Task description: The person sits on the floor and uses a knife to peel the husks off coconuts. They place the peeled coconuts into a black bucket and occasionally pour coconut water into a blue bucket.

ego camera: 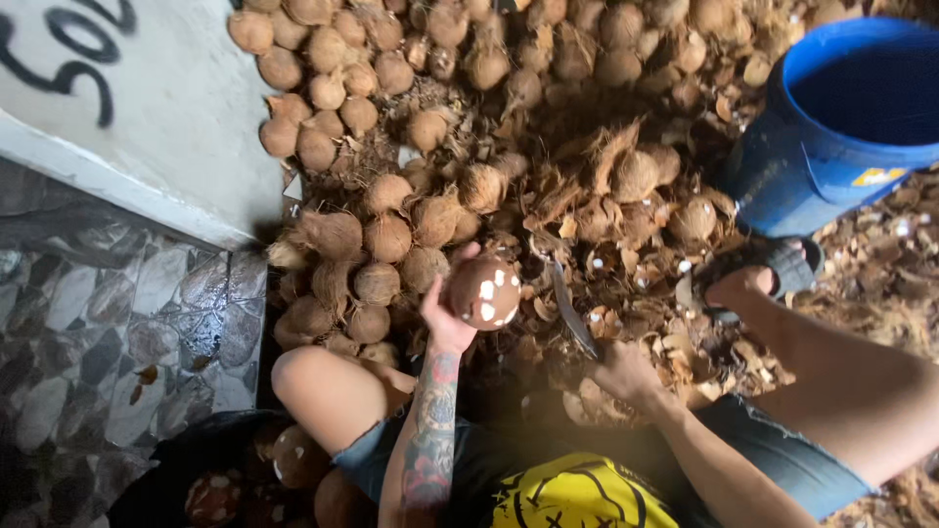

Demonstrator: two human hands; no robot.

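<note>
Brown, white-chipped round coconut (484,291) in left hand (442,318); right hand (626,374) grips curved steel knife (572,311).

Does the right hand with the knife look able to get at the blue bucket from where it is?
Probably not without leaning: the right hand sits low by the lap, the blue bucket stands beyond the raised leg and sandalled foot.

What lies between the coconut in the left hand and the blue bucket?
In the head view, between the coconut and the blue bucket: husk scraps and husked coconuts; knife blade nearby.
</note>
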